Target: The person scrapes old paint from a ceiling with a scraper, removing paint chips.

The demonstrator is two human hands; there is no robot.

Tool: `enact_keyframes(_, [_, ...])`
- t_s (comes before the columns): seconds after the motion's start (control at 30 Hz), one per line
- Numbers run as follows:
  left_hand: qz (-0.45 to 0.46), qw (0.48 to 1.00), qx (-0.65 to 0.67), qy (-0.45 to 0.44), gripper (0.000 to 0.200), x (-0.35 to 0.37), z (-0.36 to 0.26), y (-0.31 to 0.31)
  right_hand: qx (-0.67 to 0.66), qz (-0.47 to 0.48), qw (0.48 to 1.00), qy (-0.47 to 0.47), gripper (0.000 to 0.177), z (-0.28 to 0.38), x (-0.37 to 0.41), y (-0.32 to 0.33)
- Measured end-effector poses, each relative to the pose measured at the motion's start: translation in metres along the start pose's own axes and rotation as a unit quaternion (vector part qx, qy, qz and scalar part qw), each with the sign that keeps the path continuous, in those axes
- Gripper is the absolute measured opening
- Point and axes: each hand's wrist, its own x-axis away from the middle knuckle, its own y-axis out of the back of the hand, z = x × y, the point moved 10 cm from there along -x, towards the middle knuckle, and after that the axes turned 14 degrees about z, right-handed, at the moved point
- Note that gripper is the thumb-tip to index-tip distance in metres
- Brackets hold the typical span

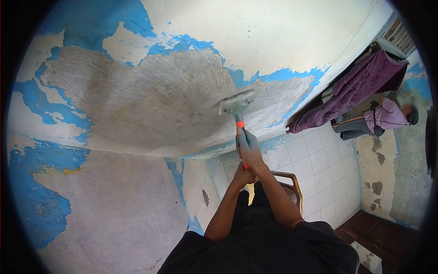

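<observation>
A scraper (236, 104) with a wide metal head and a red and black handle rests against or just in front of the bare grey patch of wall (169, 98). My right hand (247, 145) is closed round the upper part of its handle, below the red collar. Lower down, my left hand (243, 174) is wrapped round the handle's bottom end, its fingers partly hidden. Torn edges of blue paint (191, 43) and cream paint (283, 36) border the grey patch.
A wooden chair (296, 187) stands by my legs on the white tiled floor (315, 160). Purple cloth (346, 91) hangs at the right. Beyond it, another person (372, 121) stands near the far wall (381, 169). A dark brown door (374, 235) is at lower right.
</observation>
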Motion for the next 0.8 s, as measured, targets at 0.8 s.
enact_keyframes(0.8, [-0.047, 0.998, -0.013, -0.03, 0.016, 0.0, 0.017, -0.002, 0.017, -0.011, 0.999, -0.028, 0.045, 0.019, -0.001, 0.014])
